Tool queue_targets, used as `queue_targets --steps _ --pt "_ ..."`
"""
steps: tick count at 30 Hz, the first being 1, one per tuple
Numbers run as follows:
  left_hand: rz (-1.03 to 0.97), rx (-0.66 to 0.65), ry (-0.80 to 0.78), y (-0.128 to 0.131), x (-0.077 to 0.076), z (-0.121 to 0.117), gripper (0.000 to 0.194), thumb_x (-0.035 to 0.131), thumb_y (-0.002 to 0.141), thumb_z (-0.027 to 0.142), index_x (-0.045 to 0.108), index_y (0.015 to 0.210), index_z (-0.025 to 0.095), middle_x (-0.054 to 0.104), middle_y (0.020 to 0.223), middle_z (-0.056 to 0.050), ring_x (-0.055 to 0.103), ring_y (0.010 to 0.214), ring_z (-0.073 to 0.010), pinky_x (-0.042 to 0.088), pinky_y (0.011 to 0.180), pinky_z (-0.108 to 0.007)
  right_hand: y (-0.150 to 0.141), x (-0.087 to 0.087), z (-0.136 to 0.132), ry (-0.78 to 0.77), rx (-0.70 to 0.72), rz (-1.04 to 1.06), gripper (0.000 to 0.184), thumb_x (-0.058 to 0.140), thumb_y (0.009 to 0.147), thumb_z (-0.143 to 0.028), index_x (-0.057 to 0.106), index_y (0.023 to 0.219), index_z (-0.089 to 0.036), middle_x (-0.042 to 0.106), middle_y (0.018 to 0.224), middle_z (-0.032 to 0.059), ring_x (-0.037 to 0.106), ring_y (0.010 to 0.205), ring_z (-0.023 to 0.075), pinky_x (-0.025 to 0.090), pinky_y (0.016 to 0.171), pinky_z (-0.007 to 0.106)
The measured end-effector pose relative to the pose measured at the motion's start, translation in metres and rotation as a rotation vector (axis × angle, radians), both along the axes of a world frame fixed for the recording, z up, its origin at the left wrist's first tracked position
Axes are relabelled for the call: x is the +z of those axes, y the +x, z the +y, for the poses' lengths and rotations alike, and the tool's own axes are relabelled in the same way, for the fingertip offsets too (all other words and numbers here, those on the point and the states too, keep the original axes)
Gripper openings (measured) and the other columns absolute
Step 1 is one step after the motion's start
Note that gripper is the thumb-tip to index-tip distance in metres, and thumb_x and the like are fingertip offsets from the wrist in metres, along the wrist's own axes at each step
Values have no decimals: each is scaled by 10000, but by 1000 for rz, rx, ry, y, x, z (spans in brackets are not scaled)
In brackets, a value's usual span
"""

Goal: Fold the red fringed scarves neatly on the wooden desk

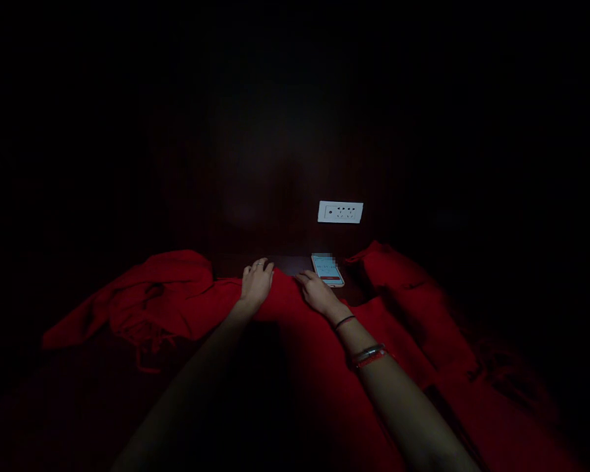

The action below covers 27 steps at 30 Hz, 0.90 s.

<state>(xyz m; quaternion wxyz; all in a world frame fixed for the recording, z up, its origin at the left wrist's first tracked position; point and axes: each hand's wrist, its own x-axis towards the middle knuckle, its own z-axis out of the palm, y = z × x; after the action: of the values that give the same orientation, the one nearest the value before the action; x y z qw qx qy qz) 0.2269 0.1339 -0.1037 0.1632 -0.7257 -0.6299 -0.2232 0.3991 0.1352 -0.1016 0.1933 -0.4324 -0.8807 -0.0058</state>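
Note:
A red cloth (319,367) with loose, fringe-like strands at its left side spreads across the surface before me; whether it is a scarf or a garment I cannot tell. At its far edge my left hand (257,282), a ring on one finger, has bent fingers closed on the fabric. A little to the right, my right hand (319,293) pinches the same edge, its fingertips partly hidden. Bracelets circle my right wrist. Just beyond the right hand lies a phone (330,278) with a lit screen.
A white wall socket plate (340,212) is on the dark upright panel behind. Heaps of red fabric lie to the left (177,282) and right (403,282). A strip of dark surface (288,263) shows past the cloth. The surroundings are almost black.

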Motion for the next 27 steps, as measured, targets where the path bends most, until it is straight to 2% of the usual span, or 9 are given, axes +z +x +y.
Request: queue_targets --steps 4,6,9,12,16,19,22,25,27 --pt "40 -221 -158 -19 -10 -26 463 238 837 378 308 1254 192 270 1339 -54 184 1231 -186 174 979 -366 -7 0 -3 -122 237 -7 467 294 842 -344 341 1245 -113 377 1263 101 308 1167 143 222 975 268" --pt "72 -304 -338 -34 -19 -37 528 224 824 447 218 1295 209 231 1355 -43 168 1239 -189 129 989 -403 -6 -5 -2 -241 233 -88 567 299 821 -445 277 1280 -113 291 1318 112 224 1217 170 176 996 322" --pt "83 -309 -511 -49 -27 -45 582 193 808 506 150 1313 219 179 1366 -46 141 1246 -211 70 981 -469 -1 -11 -1 -376 127 -200 666 257 793 -543 202 1307 -123 154 1364 109 86 1252 199 99 1003 401" --pt "82 -293 -547 -53 -28 -47 622 181 792 547 125 1317 220 143 1373 -36 107 1252 -219 56 980 -481 1 -11 -3 -412 60 -248 672 203 805 -538 146 1317 -106 80 1374 107 37 1256 192 74 1001 413" --pt "119 -324 -418 -57 -24 -55 642 217 783 556 129 1318 210 146 1377 -38 99 1254 -202 66 1000 -423 -2 2 -8 -322 41 -231 612 253 824 -461 200 1305 -87 158 1360 127 91 1250 214 82 999 413" --pt "144 -362 -293 -61 -16 -65 684 346 752 542 162 1311 194 154 1377 -65 120 1246 -224 116 999 -392 -8 11 -12 -219 152 -157 600 307 808 -470 233 1300 -136 194 1357 101 102 1248 215 104 1001 390" --pt "144 -417 -227 -60 -3 -73 494 417 767 409 367 1212 201 361 1264 -79 311 1154 -216 234 955 -345 -15 9 -16 -224 289 -170 536 342 804 -455 267 1286 -231 206 1360 51 126 1246 195 136 997 373" --pt "144 -566 -313 -55 8 -79 261 418 779 300 542 996 225 526 1018 -42 470 950 -172 334 859 -286 -22 -1 -18 -316 252 -251 451 306 826 -431 302 1259 -308 196 1364 25 138 1242 213 148 987 405" --pt "114 -668 -393 -53 12 -82 267 432 774 314 542 1004 233 533 978 -29 485 893 -155 361 814 -257 -24 -6 -19 -365 182 -281 461 244 833 -462 261 1273 -324 151 1376 23 100 1247 228 127 986 425"
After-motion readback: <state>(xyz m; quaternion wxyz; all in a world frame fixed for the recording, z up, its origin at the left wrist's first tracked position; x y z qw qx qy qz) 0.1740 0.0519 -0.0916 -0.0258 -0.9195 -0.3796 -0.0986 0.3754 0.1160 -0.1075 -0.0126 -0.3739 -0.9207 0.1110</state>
